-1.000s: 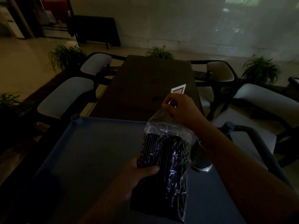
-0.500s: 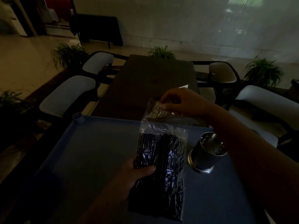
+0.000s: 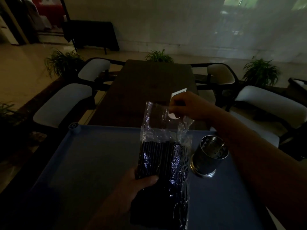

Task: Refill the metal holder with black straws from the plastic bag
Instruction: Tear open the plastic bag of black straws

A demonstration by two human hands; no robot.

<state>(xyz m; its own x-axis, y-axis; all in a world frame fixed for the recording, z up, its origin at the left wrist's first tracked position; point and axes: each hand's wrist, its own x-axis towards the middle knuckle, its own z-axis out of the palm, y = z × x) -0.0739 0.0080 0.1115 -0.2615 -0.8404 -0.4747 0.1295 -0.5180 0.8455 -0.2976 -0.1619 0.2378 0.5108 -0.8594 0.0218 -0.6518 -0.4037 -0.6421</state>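
A clear plastic bag [image 3: 159,127] packed with black straws [image 3: 159,156] stands tilted over the blue tray [image 3: 93,163]. My left hand [image 3: 141,181] grips the bundle around its lower middle, thumb across the front. My right hand [image 3: 184,105] pinches the bag's empty upper corner and holds it up. The round metal holder [image 3: 209,156] stands upright on the tray just right of the bag, under my right forearm; its inside looks empty of straws.
Beyond the tray lies a dark wooden table [image 3: 149,87] with a small white card [image 3: 178,93] on it. Cushioned chairs [image 3: 66,102] flank the table on both sides, and potted plants [image 3: 260,72] line the floor behind. The room is dim.
My right hand has pulled the bag's top upward and stretched it out. The bag has straightened, and the metal holder came out from behind my right arm.
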